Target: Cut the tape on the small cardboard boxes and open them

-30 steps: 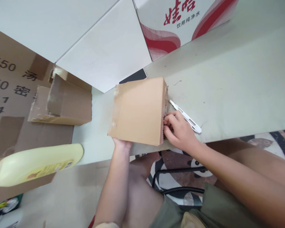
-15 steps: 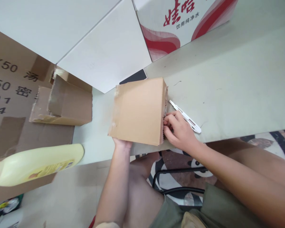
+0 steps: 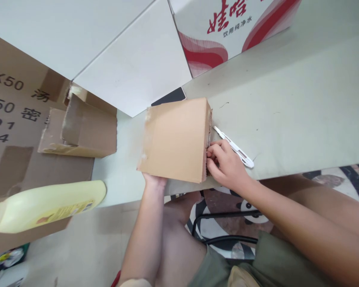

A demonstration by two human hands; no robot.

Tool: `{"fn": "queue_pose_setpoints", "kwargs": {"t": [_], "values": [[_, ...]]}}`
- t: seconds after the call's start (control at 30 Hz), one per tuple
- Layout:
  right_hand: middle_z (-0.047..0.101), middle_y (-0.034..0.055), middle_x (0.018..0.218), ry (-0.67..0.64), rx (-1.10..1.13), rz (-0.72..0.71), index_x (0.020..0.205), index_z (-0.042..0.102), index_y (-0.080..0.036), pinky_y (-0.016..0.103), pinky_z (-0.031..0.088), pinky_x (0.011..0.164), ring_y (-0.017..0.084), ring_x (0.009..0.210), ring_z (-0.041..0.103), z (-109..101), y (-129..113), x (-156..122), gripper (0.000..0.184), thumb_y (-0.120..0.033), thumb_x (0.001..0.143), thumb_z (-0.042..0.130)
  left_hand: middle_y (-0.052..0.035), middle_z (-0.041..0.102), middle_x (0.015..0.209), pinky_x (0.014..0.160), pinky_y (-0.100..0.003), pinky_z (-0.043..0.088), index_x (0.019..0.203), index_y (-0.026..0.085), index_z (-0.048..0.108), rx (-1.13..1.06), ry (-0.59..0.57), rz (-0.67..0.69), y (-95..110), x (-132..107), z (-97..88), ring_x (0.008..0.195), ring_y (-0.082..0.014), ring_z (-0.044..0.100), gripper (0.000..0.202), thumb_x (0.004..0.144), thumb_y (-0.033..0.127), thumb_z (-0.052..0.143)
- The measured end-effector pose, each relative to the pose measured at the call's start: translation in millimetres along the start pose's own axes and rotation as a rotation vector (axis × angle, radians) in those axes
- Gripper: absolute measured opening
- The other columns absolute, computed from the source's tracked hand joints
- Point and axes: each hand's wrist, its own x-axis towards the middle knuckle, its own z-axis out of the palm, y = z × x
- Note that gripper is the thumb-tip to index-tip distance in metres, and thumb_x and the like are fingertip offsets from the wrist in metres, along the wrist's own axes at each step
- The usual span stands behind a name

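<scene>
A small tan cardboard box point(image 3: 176, 139) is at the table's near edge, with a ragged right edge and clear tape along its left. My left hand point(image 3: 155, 180) reaches under its near side; the fingers are hidden behind the cardboard. At the ragged right edge, my right hand point(image 3: 224, 161) has its fingers curled and pinched on the cardboard. Just beyond those knuckles lies a white utility knife point(image 3: 233, 147) on the table.
An opened cardboard box point(image 3: 86, 131) and a pale yellow bottle point(image 3: 50, 205) are at left. Behind stand a white box point(image 3: 137, 59) and a red-and-white carton point(image 3: 209, 44). A dark flat object point(image 3: 170, 96) pokes out beside the white box on the pale table point(image 3: 302, 99).
Both hands keep their places on the cardboard box. The whole view has shifted very slightly; nothing else visibly differs.
</scene>
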Motion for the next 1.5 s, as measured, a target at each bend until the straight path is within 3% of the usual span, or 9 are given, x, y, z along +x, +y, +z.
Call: {"fn": "queue_pose_setpoints", "kwargs": {"t": [1.27, 1.5], "values": [[0.054, 0.0078, 0.101, 0.003, 0.003, 0.007, 0.088, 0.051, -0.023, 0.035, 0.048, 0.064, 0.019, 0.073, 0.059, -0.6, -1.2, -0.2, 0.005, -0.018, 0.087, 0.051, -0.0087, 0.076, 0.105, 0.087, -0.044, 0.058, 0.106, 0.021, 0.072, 0.025, 0.009, -0.004, 0.0, -1.5, 0.8, 0.107, -0.0312, 0.069, 0.04, 0.082, 0.05, 0.057], [0.054, 0.0077, 0.101, -0.005, 0.01, 0.011, 0.089, 0.051, -0.023, 0.035, 0.049, 0.065, 0.018, 0.074, 0.059, -0.6, -1.0, -0.2, 0.005, -0.018, 0.087, 0.051, -0.0087, 0.076, 0.105, 0.087, -0.043, 0.057, 0.1, 0.021, 0.073, 0.024, 0.016, -0.004, 0.3, -1.1, 1.0, 0.108, -0.0312, 0.069, 0.037, 0.082, 0.049, 0.057]]}}
